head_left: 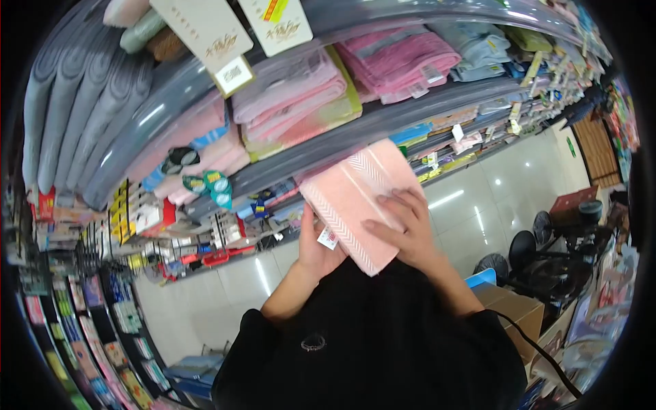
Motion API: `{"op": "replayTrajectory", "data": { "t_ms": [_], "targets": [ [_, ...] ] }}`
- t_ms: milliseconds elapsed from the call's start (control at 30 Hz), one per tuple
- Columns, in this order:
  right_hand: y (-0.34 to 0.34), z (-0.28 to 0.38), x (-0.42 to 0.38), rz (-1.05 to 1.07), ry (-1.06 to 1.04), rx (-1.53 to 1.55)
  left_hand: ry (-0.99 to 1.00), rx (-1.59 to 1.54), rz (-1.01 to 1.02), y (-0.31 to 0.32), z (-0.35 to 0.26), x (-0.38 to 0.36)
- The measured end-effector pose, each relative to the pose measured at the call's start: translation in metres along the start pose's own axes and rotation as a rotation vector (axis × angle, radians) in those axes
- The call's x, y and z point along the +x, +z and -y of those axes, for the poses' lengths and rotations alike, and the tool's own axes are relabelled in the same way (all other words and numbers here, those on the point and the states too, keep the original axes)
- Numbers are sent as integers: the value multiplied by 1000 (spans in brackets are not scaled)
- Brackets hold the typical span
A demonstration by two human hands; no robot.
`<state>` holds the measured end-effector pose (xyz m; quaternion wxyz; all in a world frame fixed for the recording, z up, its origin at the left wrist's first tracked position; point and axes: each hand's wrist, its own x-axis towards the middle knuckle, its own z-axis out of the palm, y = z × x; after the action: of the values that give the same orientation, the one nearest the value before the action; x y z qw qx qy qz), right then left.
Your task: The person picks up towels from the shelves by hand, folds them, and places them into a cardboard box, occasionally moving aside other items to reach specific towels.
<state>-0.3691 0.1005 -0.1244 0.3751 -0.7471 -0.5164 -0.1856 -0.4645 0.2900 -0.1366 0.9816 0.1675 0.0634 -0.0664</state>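
**Folded Pink Towel Between Two Hands**

The pink towel (348, 198) is positioned near the shelf (307, 152). Its near-left part is supported by the left hand (320, 249), beside the white label (327, 238) (print illegible); that hand's fingers are hidden. The right hand (412, 232) is laid on top, fingers slightly spread. Whether either hand is pinching cannot be told.

Two bare hands (410, 229). One folded, soft pink cloth towel with white zigzag bands (355, 198). Two big white card tags (278, 37). One brown cardboard box (511, 311). Maybe five folded grey cloth towels (68, 96); they look blurry.
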Motion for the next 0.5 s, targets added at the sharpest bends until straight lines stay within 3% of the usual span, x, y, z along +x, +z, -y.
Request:
{"op": "replayTrajectory", "data": {
  "t_ms": [67,133,333,433,500],
  "targets": [
    [-5,-9,1,18,-33,-47,35,-57,23,9,5,-6],
    [-8,-21,3,16,-50,-1,67,256,-232,19,13,-1],
    [-15,-49,-8,6,17,314,74,228,-292,28,30,18],
    [-19,-57,-14,94,-19,277,107,312,-357,27,40,27],
    [-17,-61,-14,310,-131,83,153,406,-420,25,42,29]
  ]
}}
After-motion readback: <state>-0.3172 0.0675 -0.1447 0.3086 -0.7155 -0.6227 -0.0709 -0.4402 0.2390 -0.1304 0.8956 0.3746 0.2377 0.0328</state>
